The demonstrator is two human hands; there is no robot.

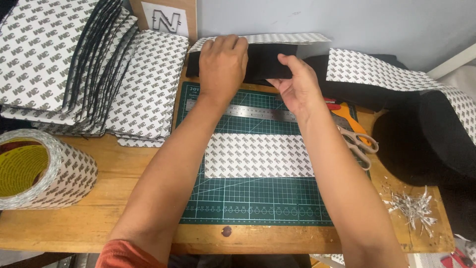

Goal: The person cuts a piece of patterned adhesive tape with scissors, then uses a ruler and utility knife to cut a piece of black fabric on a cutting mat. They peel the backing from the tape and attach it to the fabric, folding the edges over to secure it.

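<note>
The left hand's fingers (225, 43) lie flat and spread over the near face of a black strip of foam-like sheet with a patterned white paper backing (265, 60), pressing it down rather than pinching it. The left hand (222, 67) covers the strip's left part at the far edge of the table. The right hand's fingers (292, 63) are curled round the strip's lower edge, thumb on top, gripping it lightly; the right hand (296, 87) sits just right of the left one, the two nearly touching.

The strip runs on to the right as a long band of the same black material and printed backing (377, 72), towards a dark roll (426, 144).

To handle the strip well, I judge the flat hand should keep even pressure so the layers stay aligned, while the gripping hand keeps the edge straight and avoids creasing the backing.

Just below the hands lies a steel ruler (263, 113) on a green gridded cutting mat (248, 203), with a cut rectangle of patterned backing paper (258, 155) in the middle. Scissors with pale handles (357, 144) rest at the mat's right edge, beside an orange cutter. A stack of finished backed pieces (74, 64) fans out at far left, and a big tape roll (39, 168) sits near left on the wooden table (134, 198).
</note>
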